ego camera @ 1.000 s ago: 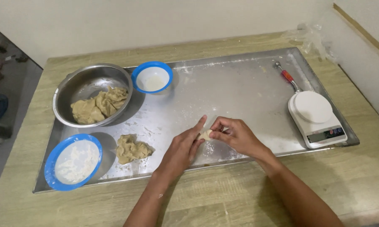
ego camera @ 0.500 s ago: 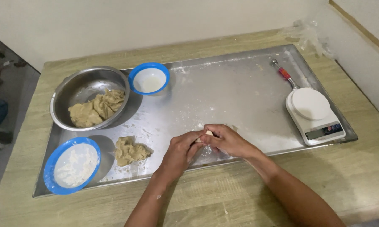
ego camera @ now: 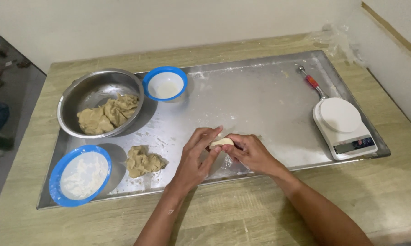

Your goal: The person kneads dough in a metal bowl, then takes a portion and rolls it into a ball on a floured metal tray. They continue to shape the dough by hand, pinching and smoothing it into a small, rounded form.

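Observation:
A small pale piece of dough [ego camera: 221,142] is pinched between both my hands over the front part of the floured steel tray [ego camera: 260,91]. My left hand [ego camera: 195,157] cups it from the left with fingers curved over it. My right hand [ego camera: 250,152] grips it from the right with fingertips on the dough. A loose lump of tan dough [ego camera: 142,161] lies on the tray to the left of my hands.
A steel bowl [ego camera: 73,98] with more dough stands at the tray's back left. A blue bowl of flour [ego camera: 80,175] sits front left, a second blue bowl [ego camera: 165,83] behind. A white kitchen scale [ego camera: 343,125] and a red-handled tool [ego camera: 311,82] are at the right.
My hands have closed together around the small dough piece and shifted slightly toward the tray's front edge; the dough now shows between the fingertips.

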